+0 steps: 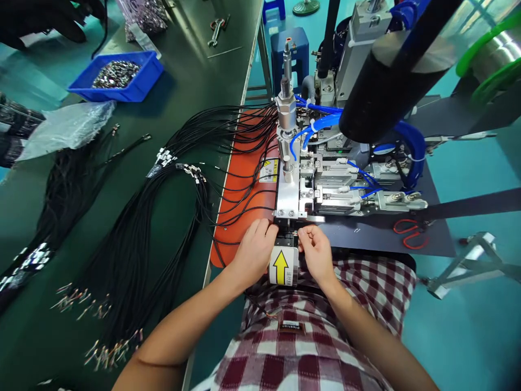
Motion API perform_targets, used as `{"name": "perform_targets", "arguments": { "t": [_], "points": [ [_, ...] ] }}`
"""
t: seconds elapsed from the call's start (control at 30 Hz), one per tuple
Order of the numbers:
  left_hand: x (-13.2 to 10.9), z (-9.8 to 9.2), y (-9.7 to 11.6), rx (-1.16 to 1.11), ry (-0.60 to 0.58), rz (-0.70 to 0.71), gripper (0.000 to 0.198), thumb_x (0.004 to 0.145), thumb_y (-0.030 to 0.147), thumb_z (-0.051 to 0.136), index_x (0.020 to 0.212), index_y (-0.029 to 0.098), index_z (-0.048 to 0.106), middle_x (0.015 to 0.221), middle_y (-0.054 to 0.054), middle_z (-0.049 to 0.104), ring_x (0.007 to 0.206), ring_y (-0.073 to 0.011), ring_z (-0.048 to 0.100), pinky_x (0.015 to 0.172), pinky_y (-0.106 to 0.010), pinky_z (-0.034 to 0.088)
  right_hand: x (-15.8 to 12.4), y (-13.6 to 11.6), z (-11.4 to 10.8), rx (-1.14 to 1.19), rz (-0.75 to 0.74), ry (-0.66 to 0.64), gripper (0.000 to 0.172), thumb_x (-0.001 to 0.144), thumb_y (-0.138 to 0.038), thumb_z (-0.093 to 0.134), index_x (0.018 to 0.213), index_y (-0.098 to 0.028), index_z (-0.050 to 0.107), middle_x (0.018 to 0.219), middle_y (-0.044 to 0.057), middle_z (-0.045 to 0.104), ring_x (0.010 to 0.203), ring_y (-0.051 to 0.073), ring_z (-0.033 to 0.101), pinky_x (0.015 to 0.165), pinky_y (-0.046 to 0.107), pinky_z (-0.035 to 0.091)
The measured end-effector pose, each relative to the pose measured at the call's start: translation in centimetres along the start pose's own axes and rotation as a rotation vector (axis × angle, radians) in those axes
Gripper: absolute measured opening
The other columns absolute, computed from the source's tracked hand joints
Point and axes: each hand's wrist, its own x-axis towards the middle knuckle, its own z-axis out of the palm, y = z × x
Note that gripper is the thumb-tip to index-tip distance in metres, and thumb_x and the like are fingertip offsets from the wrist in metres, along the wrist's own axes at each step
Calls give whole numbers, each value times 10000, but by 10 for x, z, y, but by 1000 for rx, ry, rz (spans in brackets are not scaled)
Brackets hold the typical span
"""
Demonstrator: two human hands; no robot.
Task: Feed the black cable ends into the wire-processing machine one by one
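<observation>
Both my hands sit at the front of a small metal press machine (291,179), on either side of a block with a yellow arrow label (281,266). My left hand (255,251) has its fingers curled at the machine's slot, pinching something I cannot make out, probably a thin black cable end. My right hand (315,254) is closed in a pinch at the same slot, thumb and forefinger together on something too small to name. Black cables (248,163) lie over an orange mat (244,179) just left of the machine.
A large bundle of black cables with metal terminals (134,239) spreads over the green bench. A blue bin of metal parts (118,76) and a plastic bag (65,127) lie at the back left. Red scissors (409,232) lie right of the machine. Another person's dark glove (49,19) is at top left.
</observation>
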Motion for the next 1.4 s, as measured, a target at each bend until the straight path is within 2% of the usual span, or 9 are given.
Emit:
{"name": "perform_targets", "arguments": {
  "t": [0.17,0.27,0.47,0.7,0.87,1.0,1.07,1.2,1.4],
  "points": [
    [0,0,2,52,6,-18,194,826,53,447,950,119,581,889,-103,502,829,-256,453,731,-382,454,1,2,-1,42,24,-18,260,859,-431,565,755,-201,506,592,-47,485,509,116,486,502,249,395],
    [-1,0,2,87,52,-27,199,849,75,439,949,133,601,880,-99,518,819,-257,463,721,-386,457,2,3,-1,93,35,-33,277,839,-455,586,754,-202,511,600,-49,483,506,115,484,501,250,396],
    [-2,4,3,-214,86,107,284,895,94,417,1116,157,583,1004,-96,566,920,-219,507,787,-334,490,2,1,-1,126,23,-22,286,812,-469,619,753,-202,530,594,-47,494,506,116,472,499,250,397],
    [1,5,4,-332,95,71,274,906,119,415,1111,158,593,1028,-107,573,966,-226,533,814,-359,514,5,6,-5,202,87,-27,326,800,-493,631,721,-192,534,603,-46,490,509,108,452,523,251,378],
    [-29,6,5,-375,129,-77,407,933,114,357,1322,202,439,1184,-111,498,1073,-203,526,896,-346,501,1,10,-21,202,106,-14,308,829,-483,609,768,-186,553,622,-44,492,537,110,443,551,250,361],
    [-62,14,10,-165,167,-263,475,945,185,402,1416,201,350,1294,-145,461,1192,-279,452,997,-483,420,-7,18,-34,156,143,-6,269,857,-445,591,778,-190,557,627,-43,487,560,114,437,573,251,351],
    [-69,18,10,-108,160,-295,497,948,213,412,1438,196,328,1350,-151,435,1248,-300,408,1039,-516,374,-11,22,-38,140,161,-9,263,860,-439,589,776,-192,556,634,-42,486,566,116,439,582,253,353],
    [-64,18,3,-100,160,-272,491,956,224,395,1442,194,336,1414,-132,398,1297,-288,368,1085,-489,347,-16,26,-43,133,162,10,266,851,-442,599,763,-195,555,634,-45,479,562,116,438,580,251,355],
    [-39,12,-11,-97,164,-243,437,969,239,362,1397,161,404,1375,-138,451,1276,-281,389,1058,-478,389,-22,29,-51,146,179,48,285,830,-464,620,748,-198,561,641,-40,497,556,114,450,573,245,376]
  ]
}}
